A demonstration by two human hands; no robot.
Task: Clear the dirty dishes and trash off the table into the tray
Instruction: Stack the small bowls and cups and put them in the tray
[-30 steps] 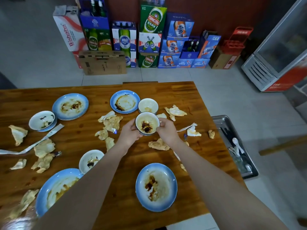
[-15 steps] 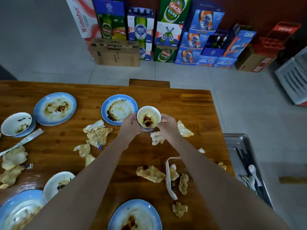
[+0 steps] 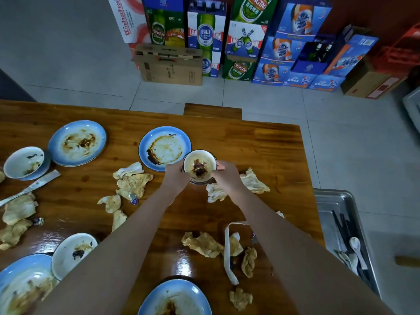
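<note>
Both hands hold a small white bowl (image 3: 200,164) with dark sauce in it, stacked on a second bowl whose rim shows beneath. My left hand (image 3: 175,178) grips its left side and my right hand (image 3: 227,177) grips its right side. The stack is beside a dirty blue plate (image 3: 166,147) on the wooden table (image 3: 261,151). The metal tray (image 3: 334,205) stands off the table's right edge, with spoons (image 3: 355,246) and chopsticks in it. Crumpled napkins (image 3: 134,183) lie scattered around the table.
More dirty blue plates (image 3: 77,142) and white bowls (image 3: 23,162) sit to the left and near me (image 3: 72,251). A paper strip (image 3: 227,253) lies near the right. A wooden bench (image 3: 212,110) stands beyond the table; drink cartons (image 3: 204,37) are stacked against the wall.
The bowl in my hands was carried away from me and set onto the other white bowl next to the blue plate. My view moved forward and right.
</note>
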